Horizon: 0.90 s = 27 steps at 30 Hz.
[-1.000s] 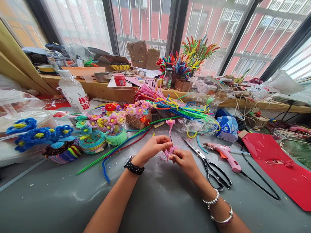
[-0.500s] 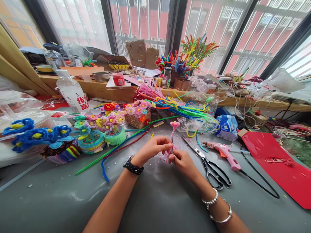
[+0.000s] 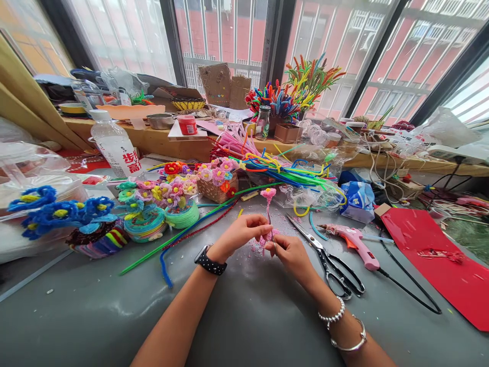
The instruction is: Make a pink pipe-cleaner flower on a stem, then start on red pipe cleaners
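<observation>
Between my two hands stands a small pink pipe-cleaner flower (image 3: 268, 193), its head up and its thin stem running down. My left hand (image 3: 249, 230), with a watch on the wrist, pinches the stem partway down. Lower on the same stem, my right hand (image 3: 287, 250) grips with thumb and fingers closed. Pink fuzz scraps (image 3: 256, 248) lie on the grey table behind my fingers. To the right of my right hand rest black-handled scissors (image 3: 324, 255) and a pink glue gun (image 3: 357, 244), both untouched.
Blue pipe-cleaner flowers (image 3: 61, 214) and small pots of flowers (image 3: 145, 221) stand on the left. A bundle of pipe cleaners (image 3: 282, 171) lies behind my hands. A water bottle (image 3: 114, 145) is at back left, a red sheet (image 3: 431, 255) at right, a blue packet (image 3: 358, 201) beyond the scissors.
The flower's head has shifted slightly left and up, and its stem now leans a little to the left. Both hands keep their hold with only small finger movement.
</observation>
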{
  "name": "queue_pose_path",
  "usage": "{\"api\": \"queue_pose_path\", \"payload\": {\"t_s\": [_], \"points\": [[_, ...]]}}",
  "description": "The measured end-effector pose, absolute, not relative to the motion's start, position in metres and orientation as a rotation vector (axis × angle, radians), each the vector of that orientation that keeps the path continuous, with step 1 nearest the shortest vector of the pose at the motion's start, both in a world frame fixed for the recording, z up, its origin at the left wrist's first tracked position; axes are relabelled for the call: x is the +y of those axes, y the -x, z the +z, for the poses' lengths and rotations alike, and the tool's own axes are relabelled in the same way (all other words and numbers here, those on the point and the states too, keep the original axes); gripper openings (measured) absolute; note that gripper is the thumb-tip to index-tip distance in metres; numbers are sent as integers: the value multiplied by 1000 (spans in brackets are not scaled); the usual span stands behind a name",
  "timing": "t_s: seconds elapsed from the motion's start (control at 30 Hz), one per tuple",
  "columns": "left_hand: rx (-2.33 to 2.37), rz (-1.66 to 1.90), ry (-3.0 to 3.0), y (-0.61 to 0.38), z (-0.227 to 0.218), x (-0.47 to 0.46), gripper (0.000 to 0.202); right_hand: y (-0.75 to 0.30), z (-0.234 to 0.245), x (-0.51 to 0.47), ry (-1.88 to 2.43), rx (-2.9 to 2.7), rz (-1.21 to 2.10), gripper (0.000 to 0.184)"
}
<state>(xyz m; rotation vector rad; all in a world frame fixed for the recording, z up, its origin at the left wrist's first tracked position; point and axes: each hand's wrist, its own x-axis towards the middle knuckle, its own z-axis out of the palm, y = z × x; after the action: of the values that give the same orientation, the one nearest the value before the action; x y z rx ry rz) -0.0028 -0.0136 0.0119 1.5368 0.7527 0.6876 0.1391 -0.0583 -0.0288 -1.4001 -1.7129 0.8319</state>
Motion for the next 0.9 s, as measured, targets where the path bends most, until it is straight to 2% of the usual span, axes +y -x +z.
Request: {"api": "queue_pose_path", "payload": {"t_s": [0.43, 0.9], "points": [[722, 632, -1564, 3, 7, -11, 21, -140, -33, -57, 1306, -1771, 802, 59], [737, 570, -1600, 3, 5, -11, 23, -140, -29, -59, 1314, -1735, 810, 59]]}}
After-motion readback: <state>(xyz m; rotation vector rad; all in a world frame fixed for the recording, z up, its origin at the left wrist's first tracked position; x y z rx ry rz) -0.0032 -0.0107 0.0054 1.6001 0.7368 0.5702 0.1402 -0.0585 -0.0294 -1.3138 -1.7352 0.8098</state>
